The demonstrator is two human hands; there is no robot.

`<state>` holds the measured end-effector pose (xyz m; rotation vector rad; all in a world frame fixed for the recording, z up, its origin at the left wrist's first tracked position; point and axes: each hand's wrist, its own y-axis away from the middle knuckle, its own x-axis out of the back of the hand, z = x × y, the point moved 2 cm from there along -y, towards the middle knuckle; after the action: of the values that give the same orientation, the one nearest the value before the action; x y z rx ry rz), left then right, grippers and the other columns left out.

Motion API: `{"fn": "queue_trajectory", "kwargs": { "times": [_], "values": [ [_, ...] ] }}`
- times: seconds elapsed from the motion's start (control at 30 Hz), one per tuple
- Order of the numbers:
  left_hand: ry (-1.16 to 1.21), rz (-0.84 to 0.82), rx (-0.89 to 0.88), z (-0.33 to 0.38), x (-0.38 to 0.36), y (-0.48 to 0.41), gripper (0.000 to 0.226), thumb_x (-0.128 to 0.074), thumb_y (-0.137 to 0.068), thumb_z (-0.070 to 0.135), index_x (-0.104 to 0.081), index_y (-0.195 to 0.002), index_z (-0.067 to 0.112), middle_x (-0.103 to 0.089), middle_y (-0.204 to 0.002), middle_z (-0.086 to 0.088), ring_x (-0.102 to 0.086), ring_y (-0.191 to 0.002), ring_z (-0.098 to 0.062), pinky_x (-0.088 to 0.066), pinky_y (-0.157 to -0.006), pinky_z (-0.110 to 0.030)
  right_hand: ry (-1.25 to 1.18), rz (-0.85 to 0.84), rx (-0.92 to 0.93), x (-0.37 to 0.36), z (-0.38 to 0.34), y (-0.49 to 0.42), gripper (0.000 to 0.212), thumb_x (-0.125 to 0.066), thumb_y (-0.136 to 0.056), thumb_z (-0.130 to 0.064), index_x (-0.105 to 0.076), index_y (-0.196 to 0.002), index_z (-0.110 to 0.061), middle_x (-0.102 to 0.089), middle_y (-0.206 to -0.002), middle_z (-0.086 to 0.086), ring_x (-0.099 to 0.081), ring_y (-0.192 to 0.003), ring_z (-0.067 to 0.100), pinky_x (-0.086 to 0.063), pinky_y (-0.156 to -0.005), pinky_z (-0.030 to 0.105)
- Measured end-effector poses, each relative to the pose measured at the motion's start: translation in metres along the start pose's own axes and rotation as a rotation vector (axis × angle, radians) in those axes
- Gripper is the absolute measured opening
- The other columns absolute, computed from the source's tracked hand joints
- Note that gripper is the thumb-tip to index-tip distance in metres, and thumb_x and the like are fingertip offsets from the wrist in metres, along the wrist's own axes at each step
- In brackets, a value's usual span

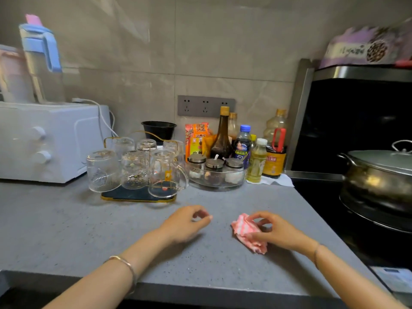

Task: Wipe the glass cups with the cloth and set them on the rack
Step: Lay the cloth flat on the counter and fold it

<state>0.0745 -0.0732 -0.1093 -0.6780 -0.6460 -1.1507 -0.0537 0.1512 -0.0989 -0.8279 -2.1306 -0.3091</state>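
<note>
Several clear glass cups stand upside down on a dark rack (124,196) with a gold wire frame, at the back middle of the grey counter. The front ones are a ribbed cup (103,170), a patterned cup (134,170) and a handled glass mug (166,173). My right hand (275,230) rests on the counter, its fingers closed around a crumpled pink and white striped cloth (246,229). My left hand (187,223) hovers low over the counter in front of the rack, fingers loosely curled, holding nothing.
A white microwave (49,141) sits at the left with pitchers on top. Sauce bottles (221,137) and a glass bowl of condiment jars (215,175) stand right of the rack. A lidded metal pot (379,175) sits on the black stove at right.
</note>
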Motion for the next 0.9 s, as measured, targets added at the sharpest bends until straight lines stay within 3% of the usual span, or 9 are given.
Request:
{"fn": "queue_trajectory", "kwargs": {
  "times": [0.13,0.27,0.43,0.53,0.6,0.67,0.73,0.8,0.9],
  "values": [
    [0.072,-0.078,-0.016,0.037,-0.033,-0.011,0.031,-0.058,-0.094,0.039,-0.069,-0.108,0.013,-0.071,-0.106,-0.007,-0.064,-0.098,-0.022,-0.047,-0.086,-0.028,0.046,0.241,0.002,-0.005,0.008,0.007,0.024,-0.083,-0.069,-0.034,-0.062,-0.078,-0.025,-0.062,-0.086,0.0,-0.056,-0.071,0.011,-0.04,-0.061,0.014],
    [0.039,-0.039,0.079,0.052,-0.051,-0.021,0.031,-0.062,-0.092,0.041,-0.074,-0.099,0.012,-0.072,-0.098,-0.007,-0.063,-0.088,-0.019,-0.046,-0.077,-0.027,-0.106,0.25,-0.055,-0.005,0.012,0.01,0.028,-0.075,-0.079,-0.035,-0.069,-0.081,-0.008,-0.065,-0.071,-0.001,-0.053,-0.061,0.006,-0.041,-0.056,0.012],
    [0.125,0.008,0.106,0.064,-0.063,-0.024,0.015,-0.069,-0.086,0.019,-0.075,-0.09,0.006,-0.063,-0.077,-0.005,-0.053,-0.07,-0.012,-0.043,-0.067,-0.028,-0.046,0.208,-0.052,-0.002,0.013,0.013,0.011,-0.073,-0.082,-0.014,-0.067,-0.072,-0.016,-0.064,-0.066,-0.007,-0.055,-0.059,0.003,-0.042,-0.056,0.008],
    [0.281,0.024,0.103,0.07,-0.056,-0.022,0.013,-0.064,-0.089,0.008,-0.064,-0.077,0.013,-0.06,-0.07,-0.002,-0.055,-0.061,-0.007,-0.05,-0.064,-0.024,-0.221,0.169,-0.094,0.005,0.014,0.018,0.015,-0.068,-0.082,-0.001,-0.066,-0.07,-0.01,-0.063,-0.064,0.0,-0.054,-0.056,0.008,-0.044,-0.052,0.01],
    [0.492,-0.004,0.146,0.08,-0.042,-0.018,0.019,-0.057,-0.094,0.007,-0.053,-0.079,0.017,-0.055,-0.072,-0.001,-0.053,-0.058,-0.006,-0.048,-0.058,-0.019,-0.328,0.162,-0.123,0.013,0.015,0.021,0.018,-0.063,-0.085,0.002,-0.065,-0.069,-0.007,-0.061,-0.062,0.004,-0.053,-0.053,0.009,-0.045,-0.049,0.012],
    [0.644,-0.033,0.158,0.095,-0.026,-0.014,0.015,-0.049,-0.098,0.006,-0.049,-0.086,0.014,-0.052,-0.079,-0.004,-0.051,-0.066,-0.012,-0.048,-0.064,-0.019,-0.38,0.197,-0.117,0.023,0.012,0.025,0.023,-0.06,-0.087,0.003,-0.063,-0.067,-0.008,-0.06,-0.062,0.003,-0.052,-0.052,0.007,-0.042,-0.048,0.01],
    [0.656,0.024,0.14,0.107,-0.008,-0.011,0.007,-0.044,-0.1,0.007,-0.047,-0.094,0.01,-0.05,-0.084,-0.007,-0.05,-0.068,-0.015,-0.047,-0.063,-0.018,-0.505,0.229,-0.093,0.035,0.005,0.028,0.022,-0.057,-0.09,0.0,-0.061,-0.071,-0.009,-0.059,-0.067,0.005,-0.051,-0.057,0.01,-0.041,-0.051,0.013],
    [0.596,0.108,0.115,0.113,0.009,-0.009,0.007,-0.041,-0.101,0.01,-0.047,-0.097,0.009,-0.05,-0.091,-0.01,-0.051,-0.076,-0.019,-0.051,-0.072,-0.024,-0.627,0.277,-0.035,0.05,-0.005,0.03,0.014,-0.057,-0.092,-0.005,-0.06,-0.078,-0.008,-0.062,-0.078,0.005,-0.056,-0.07,0.014,-0.044,-0.066,0.022],
    [0.435,0.179,0.069,0.12,0.03,-0.003,0.012,-0.04,-0.102,0.019,-0.048,-0.095,0.015,-0.053,-0.092,-0.007,-0.053,-0.084,-0.02,-0.05,-0.086,-0.038,-0.477,0.361,0.119,0.075,-0.024,0.038,0.012,-0.06,-0.091,-0.015,-0.061,-0.087,-0.003,-0.066,-0.107,-0.004,-0.061,-0.098,0.004,-0.046,-0.088,0.024]
  ]
}}
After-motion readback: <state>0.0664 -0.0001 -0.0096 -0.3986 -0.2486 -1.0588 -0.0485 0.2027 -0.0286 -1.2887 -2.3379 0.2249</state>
